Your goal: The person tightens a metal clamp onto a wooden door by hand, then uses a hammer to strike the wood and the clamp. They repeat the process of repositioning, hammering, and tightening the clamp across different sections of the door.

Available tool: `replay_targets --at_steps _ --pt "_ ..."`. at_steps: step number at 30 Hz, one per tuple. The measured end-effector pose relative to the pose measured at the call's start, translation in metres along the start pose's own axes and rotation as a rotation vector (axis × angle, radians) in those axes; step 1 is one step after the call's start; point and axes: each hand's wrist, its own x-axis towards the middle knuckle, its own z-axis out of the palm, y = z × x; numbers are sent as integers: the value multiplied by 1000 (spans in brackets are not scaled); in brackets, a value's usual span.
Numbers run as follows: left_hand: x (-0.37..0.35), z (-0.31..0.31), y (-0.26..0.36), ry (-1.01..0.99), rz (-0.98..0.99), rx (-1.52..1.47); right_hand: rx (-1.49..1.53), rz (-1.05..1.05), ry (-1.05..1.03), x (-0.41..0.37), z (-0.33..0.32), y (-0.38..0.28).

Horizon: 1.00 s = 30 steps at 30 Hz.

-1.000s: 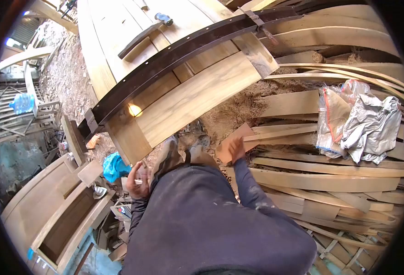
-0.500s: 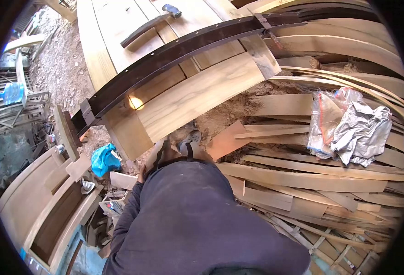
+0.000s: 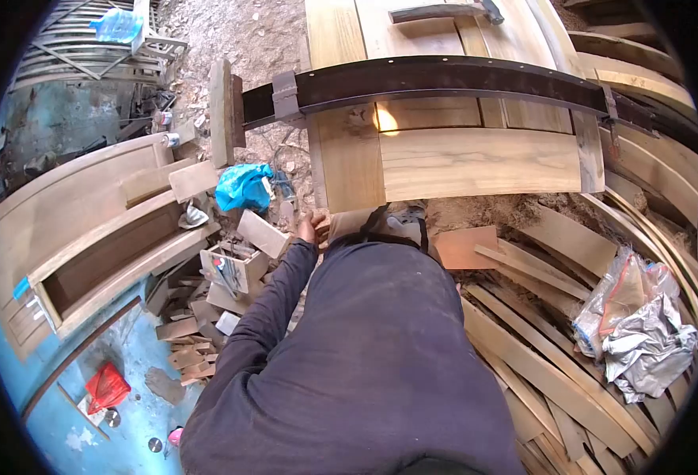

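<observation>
My left hand (image 3: pixel 309 228) hangs beside my left thigh, near the lower left corner of a wooden panel (image 3: pixel 480 164). Its fingers are slightly apart, and nothing shows in them. My right hand is out of sight. Across the panel lies a long dark metal bar clamp (image 3: pixel 444 83), its jaws at the left and right edges. A hammer (image 3: pixel 444 12) rests on the panel beyond the bar.
Left of my arm stand an open wooden box of tools (image 3: pixel 242 269) and a blue plastic bag (image 3: pixel 244 187). A wooden frame (image 3: pixel 119 265) lies farther left. At the right are stacked planks (image 3: pixel 551 368) and a silver plastic sheet (image 3: pixel 650 352).
The view has turned, so the panel and clamp appear farther right and more level. More of my left arm and hand shows, along with the blue floor at the lower left.
</observation>
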Motion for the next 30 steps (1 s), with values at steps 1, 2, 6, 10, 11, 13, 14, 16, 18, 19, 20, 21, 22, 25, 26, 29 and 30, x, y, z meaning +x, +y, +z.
replay_targets --at_steps 1,2,6,10,11,13,14,16,18,19,20,21,22,25,26,29,30 --pt "-6 5 7 -3 5 -61 -10 1 0 -2 0 -2" --pt "-7 8 12 -48 65 -165 -22 -1 0 -3 -1 -4" --pt "-17 29 46 -77 182 -314 -58 -6 6 -10 0 -10" --pt "-22 47 73 -273 330 -462 -139 -37 -9 -15 15 -19" --pt "-29 56 82 -305 364 -449 -217 -65 -30 -16 23 -22" --pt "1 53 87 -341 600 -153 -362 -219 -25 -25 40 -49" --pt "-21 64 102 -223 729 127 76 -502 116 -56 62 -92" --pt "-34 79 113 -158 786 326 -86 -866 341 -147 105 -241" --pt "-60 89 126 -168 649 324 2 -1078 145 -181 132 -349" --pt "-71 89 134 -161 621 367 -92 -1232 97 -196 147 -398" --pt "-55 83 131 -193 650 372 -49 -1335 -18 -197 172 -444" --pt "-44 80 128 -237 697 355 -15 -1326 -181 -195 197 -488" --pt "-46 81 130 -230 682 378 46 -1187 -250 -177 225 -526" --pt "-60 82 137 -216 617 416 -280 -672 -140 -89 302 -628" --pt "-90 91 149 -168 556 428 -397 -621 -48 -70 324 -646" --pt "-86 93 148 -174 660 431 -554 -663 274 -44 362 -667" --pt "-81 91 147 -191 659 431 -599 -655 374 -19 370 -673"
